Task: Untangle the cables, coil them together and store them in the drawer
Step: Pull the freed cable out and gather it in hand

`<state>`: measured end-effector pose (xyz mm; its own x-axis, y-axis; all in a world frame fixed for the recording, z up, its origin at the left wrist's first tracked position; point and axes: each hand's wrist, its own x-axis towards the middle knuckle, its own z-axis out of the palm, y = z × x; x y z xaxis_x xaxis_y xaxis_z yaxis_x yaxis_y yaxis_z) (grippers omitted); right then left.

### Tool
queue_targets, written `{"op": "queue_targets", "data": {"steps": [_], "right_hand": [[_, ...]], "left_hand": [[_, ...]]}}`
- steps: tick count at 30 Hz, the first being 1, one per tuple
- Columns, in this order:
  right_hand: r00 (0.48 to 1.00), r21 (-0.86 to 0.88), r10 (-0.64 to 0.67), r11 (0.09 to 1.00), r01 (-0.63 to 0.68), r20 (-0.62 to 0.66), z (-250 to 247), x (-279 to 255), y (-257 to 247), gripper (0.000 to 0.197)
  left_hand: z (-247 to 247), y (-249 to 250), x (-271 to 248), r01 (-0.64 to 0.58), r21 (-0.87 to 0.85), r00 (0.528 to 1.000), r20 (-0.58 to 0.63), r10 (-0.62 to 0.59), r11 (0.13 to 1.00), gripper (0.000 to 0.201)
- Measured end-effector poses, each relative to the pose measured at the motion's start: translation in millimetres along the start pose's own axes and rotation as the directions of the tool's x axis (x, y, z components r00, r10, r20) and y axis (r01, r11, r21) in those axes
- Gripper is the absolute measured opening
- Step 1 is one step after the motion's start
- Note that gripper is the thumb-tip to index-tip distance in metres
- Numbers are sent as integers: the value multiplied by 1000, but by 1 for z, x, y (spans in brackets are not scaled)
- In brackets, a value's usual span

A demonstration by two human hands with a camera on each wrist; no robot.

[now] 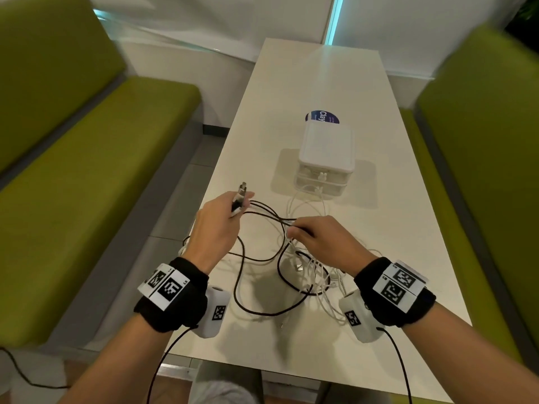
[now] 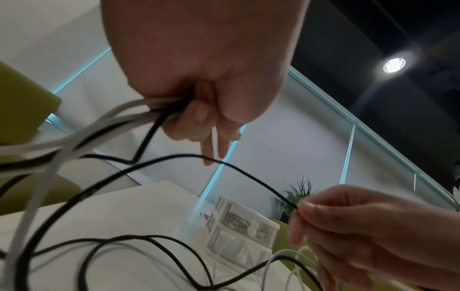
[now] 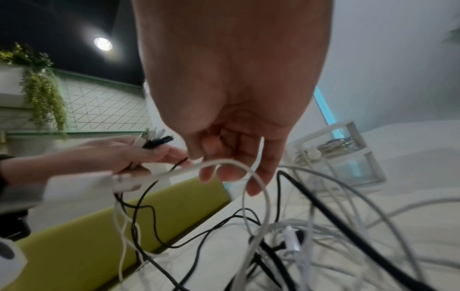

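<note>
Black cables (image 1: 253, 287) and white cables (image 1: 316, 277) lie tangled in loops on the white table (image 1: 320, 83). My left hand (image 1: 242, 204) is raised over the table's left edge and grips a bundle of connector ends (image 1: 241, 191), black and white strands (image 2: 159, 107) trailing from its fist. My right hand (image 1: 291, 228) pinches a black cable (image 2: 248, 173) that runs across from the left hand, and a white cable (image 3: 224, 162) loops over its curled fingers (image 3: 209, 175). The clear drawer unit (image 1: 326, 158) stands further back, with one white cable running up to its front.
Green bench seats (image 1: 87, 170) flank the table on both sides. A blue round sticker (image 1: 322, 116) lies behind the drawer unit. Cables are coiled inside the unit's upper drawer (image 3: 333, 146). The table's far half is bare.
</note>
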<state>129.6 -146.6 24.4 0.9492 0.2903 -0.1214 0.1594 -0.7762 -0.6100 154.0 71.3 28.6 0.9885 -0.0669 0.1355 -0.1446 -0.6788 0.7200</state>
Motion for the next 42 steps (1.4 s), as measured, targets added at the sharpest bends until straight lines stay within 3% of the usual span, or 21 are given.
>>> {"op": "queue_targets", "data": {"steps": [2,4,6,11,15,23,31,37,40,42], "right_hand": [[1000,-6,-23,1000,23,-17,2,8,-11,28],[998,5,-53,999,53,-24,5,16,-22,25],[997,3,-71,997,71,-19,10,22,-30,22],[998,-46,-25,999,27,51,27,32,-35,32],[992,-99,-33,994,45,123,37,37,-41,26],[957,-191,-71,973,129,282,51,50,-40,18],[950,-255,-9,963,93,314,52,48,-29,16],[959,-271,31,961,48,280,46,43,-20,27],[966,-262,39,964,31,257,40,35,-15,31],[969,-262,31,965,35,243,39,32,-14,31]], "left_hand": [[0,1,-4,-33,-54,993,114,39,998,17],[0,-4,-6,-34,16,975,222,30,999,17],[-6,-12,-6,0,116,971,237,-28,993,22],[-40,-45,1,112,245,992,26,-122,963,30],[-68,-72,3,235,240,960,-209,-186,942,35],[-111,-113,6,302,296,920,-339,-196,906,11],[-97,-128,4,309,247,919,-328,-220,919,14],[-84,-108,4,267,-33,916,-302,-264,963,21],[-73,-91,3,236,-145,945,-197,-262,961,24],[-62,-81,2,185,-113,977,-82,-195,976,26]]}}
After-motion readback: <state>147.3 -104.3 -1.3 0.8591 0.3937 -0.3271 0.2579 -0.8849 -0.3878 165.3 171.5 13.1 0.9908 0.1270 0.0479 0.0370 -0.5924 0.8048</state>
